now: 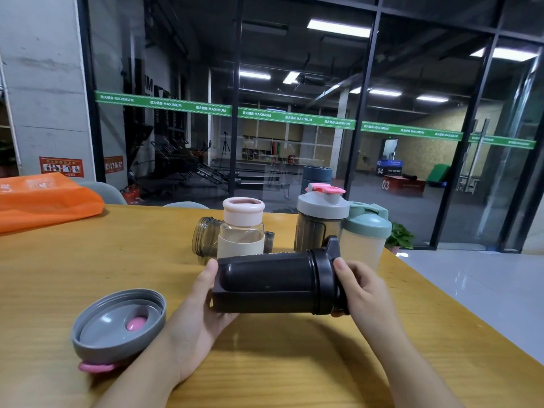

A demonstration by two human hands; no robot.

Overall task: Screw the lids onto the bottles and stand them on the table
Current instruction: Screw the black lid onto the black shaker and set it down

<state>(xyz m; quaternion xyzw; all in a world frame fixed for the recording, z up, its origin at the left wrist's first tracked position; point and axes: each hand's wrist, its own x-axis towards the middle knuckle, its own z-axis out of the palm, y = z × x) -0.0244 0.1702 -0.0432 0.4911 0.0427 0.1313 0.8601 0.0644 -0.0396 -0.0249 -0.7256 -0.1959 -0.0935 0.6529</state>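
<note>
Left hand (203,301) grips the black bottle (265,285) at centre frame, right hand (360,287) grasping its lid (326,282); cross-threading could leave it crooked.

The table (88,275) is yellowish wood with visible grain and a soft sheen. At frame centre, the black bottle (265,285) looks like smooth, semi-glossy plastic. Lower left, the grey lid (117,322) is matt plastic. The clear bottle (242,231) seems glass, sleeved in matt cream. Upper left, the orange bag (44,198) is matt cloth.
</note>
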